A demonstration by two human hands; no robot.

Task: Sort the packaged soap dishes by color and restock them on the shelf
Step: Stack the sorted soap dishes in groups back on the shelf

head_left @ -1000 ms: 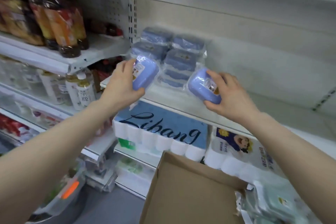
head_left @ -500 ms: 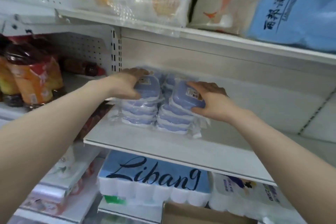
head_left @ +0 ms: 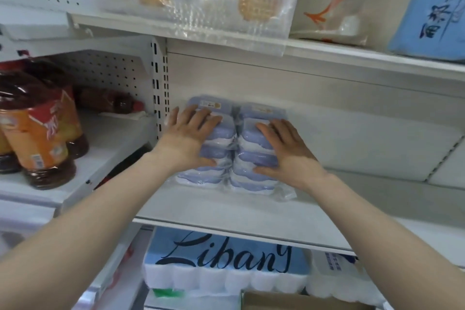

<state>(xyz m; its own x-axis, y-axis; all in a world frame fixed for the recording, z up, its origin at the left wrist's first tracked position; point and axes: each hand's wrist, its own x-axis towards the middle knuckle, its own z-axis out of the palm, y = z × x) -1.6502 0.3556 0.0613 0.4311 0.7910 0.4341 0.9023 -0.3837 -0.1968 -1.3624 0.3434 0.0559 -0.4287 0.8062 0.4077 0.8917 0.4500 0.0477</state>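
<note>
left hand (head_left: 187, 138) and right hand (head_left: 285, 150), fingers flat, press blue soap dishes (head_left: 260, 158) on shelf (head_left: 226, 211), likely squaring two stacks.

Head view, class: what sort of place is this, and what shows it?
Most likely a shop aisle: metal shelf units, stacked packaged soap dishes, bottled drinks and tissue-roll multipacks below.

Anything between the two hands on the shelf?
Head view: only the blue soap dish stacks. Left hand lies on the left stack, right hand on the right stack.
</note>
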